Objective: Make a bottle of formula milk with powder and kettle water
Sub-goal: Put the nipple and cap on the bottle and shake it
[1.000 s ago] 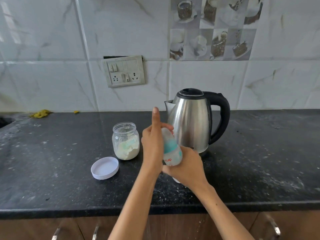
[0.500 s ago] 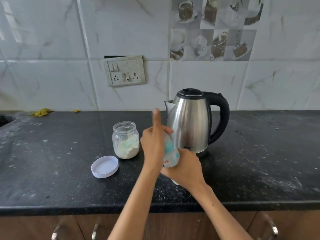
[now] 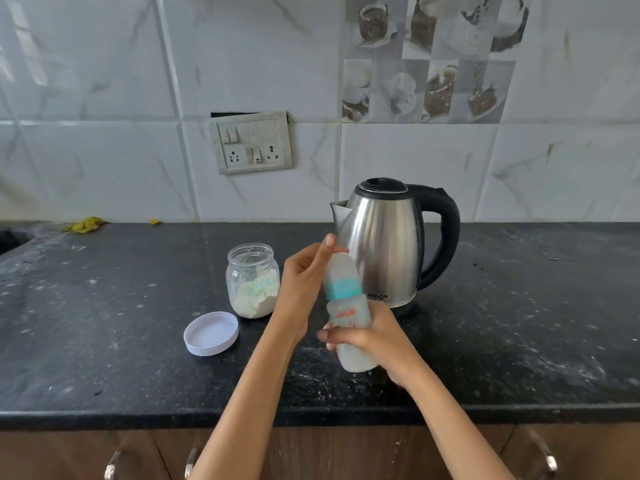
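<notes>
A clear baby bottle (image 3: 347, 313) with a teal collar, a cloudy cap and red print leans to the upper left above the counter. My right hand (image 3: 374, 341) grips its lower body. My left hand (image 3: 304, 282) holds the cap end, thumb on top. Whitish liquid fills the bottle's bottom. Behind it stands a steel kettle (image 3: 384, 244) with a black handle. An open glass jar of white powder (image 3: 252, 282), a scoop inside it, sits to the left.
The jar's white lid (image 3: 212, 333) lies upside down on the black speckled counter (image 3: 104, 323) at front left. A switch and socket plate (image 3: 252, 142) is on the tiled wall. Yellow scraps (image 3: 85, 225) lie at the back left. Drawer handles (image 3: 112, 465) show below the counter edge.
The bottle has swung and shifted in my hands between frames. My left forefinger, pointing straight up before, now folds onto the cap end. Kettle, jar and lid have not moved.
</notes>
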Demonstrator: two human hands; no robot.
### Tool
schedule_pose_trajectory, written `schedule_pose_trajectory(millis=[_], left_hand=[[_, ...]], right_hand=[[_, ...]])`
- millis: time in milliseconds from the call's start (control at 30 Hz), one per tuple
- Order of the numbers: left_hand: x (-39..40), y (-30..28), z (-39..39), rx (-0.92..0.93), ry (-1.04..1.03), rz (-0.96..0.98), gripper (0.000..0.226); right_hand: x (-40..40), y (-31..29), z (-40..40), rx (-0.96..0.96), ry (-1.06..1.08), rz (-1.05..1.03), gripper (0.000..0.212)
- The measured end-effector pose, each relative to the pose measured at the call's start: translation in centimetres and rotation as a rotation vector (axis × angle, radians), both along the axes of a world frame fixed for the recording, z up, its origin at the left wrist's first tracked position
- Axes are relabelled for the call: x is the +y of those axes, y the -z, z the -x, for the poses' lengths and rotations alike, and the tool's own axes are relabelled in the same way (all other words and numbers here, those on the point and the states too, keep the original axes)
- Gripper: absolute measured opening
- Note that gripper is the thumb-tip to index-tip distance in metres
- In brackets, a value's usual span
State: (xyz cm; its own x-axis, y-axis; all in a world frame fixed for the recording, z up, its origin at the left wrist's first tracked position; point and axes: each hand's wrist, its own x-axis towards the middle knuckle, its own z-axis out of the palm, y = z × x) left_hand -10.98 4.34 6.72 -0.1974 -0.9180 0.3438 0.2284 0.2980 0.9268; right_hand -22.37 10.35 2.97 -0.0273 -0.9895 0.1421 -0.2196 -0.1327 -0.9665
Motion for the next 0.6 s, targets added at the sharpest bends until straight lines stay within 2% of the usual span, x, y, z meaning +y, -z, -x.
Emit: schedule_pose_trajectory(millis=[67, 133, 200, 333, 433, 533, 600], left_hand=[[0.8, 0.3, -0.2, -0.072, -0.009, 0.031, 0.037], [1.1, 0.5, -0.5, -0.144, 0.056, 0.054, 0.037], [1.0, 0.7, -1.0, -0.241, 0.098, 0.083, 0.046], [1.4, 1.9, -2.1, -0.327, 0.142, 0.111, 0.049], [2.1, 2.9, -3.2, -0.340, 0.272, 0.127, 0.056], [2.7, 4.2, -3.9, -0.606, 0.261, 0.289, 0.110], [3.3, 4.8, -3.3, -0.687, 0.233, 0.343, 0.125]], right_hand=[[-0.4, 0.7, -0.1, 0.208, 0.164, 0.131, 0.065], [-0.5, 1.5, -0.2, 0.393, 0.235, 0.243, 0.106], [-0.2, 2.2, 0.0, 0.404, 0.196, 0.321, 0.123], [-0.5, 1.8, 0.8, 0.149, 0.102, 0.464, 0.111], [-0.4, 1.3, 1.4, -0.029, 0.034, 0.472, 0.096], [-0.3, 1.1, 1.9, -0.215, 0.004, 0.415, 0.088], [-0.3, 0.8, 1.9, -0.288, 0.019, 0.396, 0.086]])
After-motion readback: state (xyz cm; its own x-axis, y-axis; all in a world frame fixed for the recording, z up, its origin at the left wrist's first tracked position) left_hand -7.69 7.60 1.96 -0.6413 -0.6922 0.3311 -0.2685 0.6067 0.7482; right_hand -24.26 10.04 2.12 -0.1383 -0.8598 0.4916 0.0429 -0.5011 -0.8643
